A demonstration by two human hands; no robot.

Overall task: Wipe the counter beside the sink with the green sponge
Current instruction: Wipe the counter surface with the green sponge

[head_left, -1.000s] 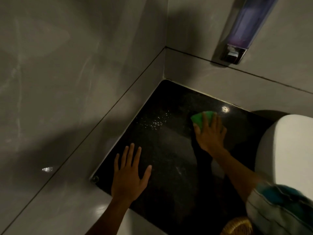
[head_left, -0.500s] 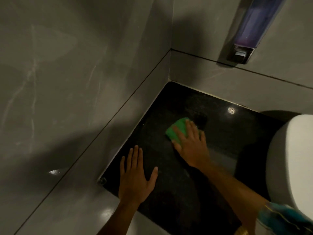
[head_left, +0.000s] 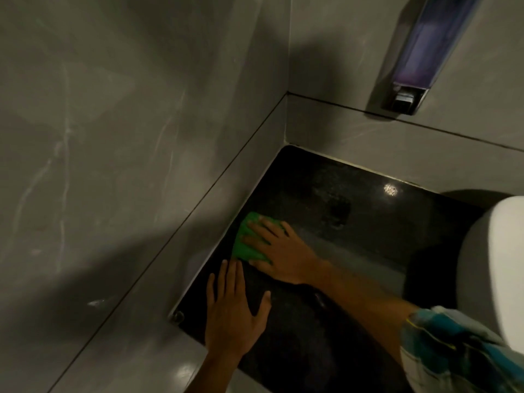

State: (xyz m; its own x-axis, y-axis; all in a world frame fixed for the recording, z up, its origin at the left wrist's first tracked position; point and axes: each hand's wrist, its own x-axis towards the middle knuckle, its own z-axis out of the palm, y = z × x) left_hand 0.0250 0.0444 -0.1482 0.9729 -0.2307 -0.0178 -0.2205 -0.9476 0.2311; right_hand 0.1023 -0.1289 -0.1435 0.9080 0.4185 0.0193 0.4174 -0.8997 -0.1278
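Overhead, two grey tiled walls [head_left: 127, 137] meet in a dim corner above one black speckled counter [head_left: 354, 222], beside one white sink [head_left: 493, 265] at its right edge. One wall-mounted soap dispenser [head_left: 419, 55] holding purple liquid hangs above. Two bare hands work the surface: the left hand [head_left: 232, 313] lies flat on the stone, fingers spread apart and gripping nothing, while the right hand [head_left: 283, 251], fingers splayed, presses one green sponge [head_left: 246, 245] onto the counter near the left wall, just beyond the left fingertips. One patterned sleeve [head_left: 453, 350] shows.
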